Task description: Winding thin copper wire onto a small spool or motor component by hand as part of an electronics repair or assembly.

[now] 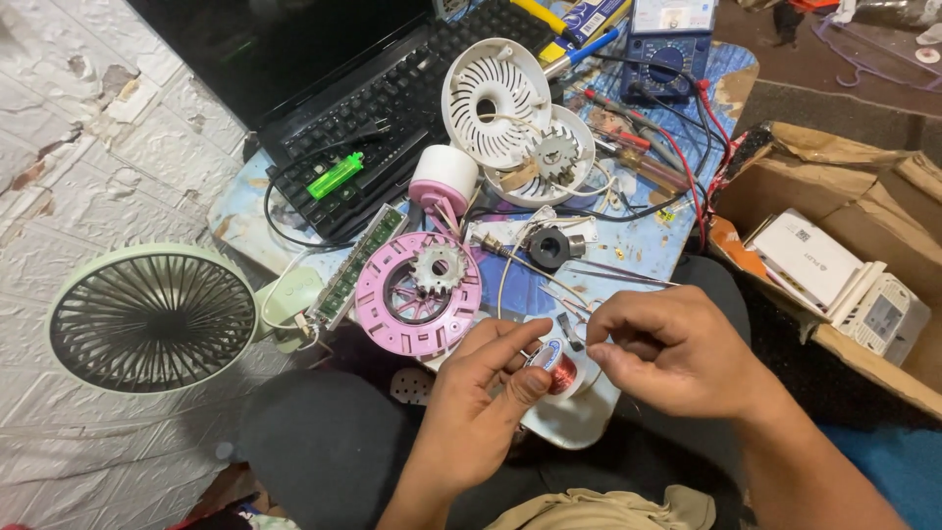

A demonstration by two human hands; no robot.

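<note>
One wire spool (pixel 561 372), two hands (pixel 579 378) holding it

Small wire spool (pixel 559 371) half hidden behind the left hand (pixel 481 412) thumb, laptop (pixel 324 88) screen cut off at top edge, multimeter (pixel 667 39) top cropped, right forearm leaving frame.

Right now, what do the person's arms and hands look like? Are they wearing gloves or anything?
No gloves. The left hand and the right hand are both bare, with no rings, watch or bracelet showing. Both forearms are bare too: no sleeves reach into view. The fingernails are short.
</note>
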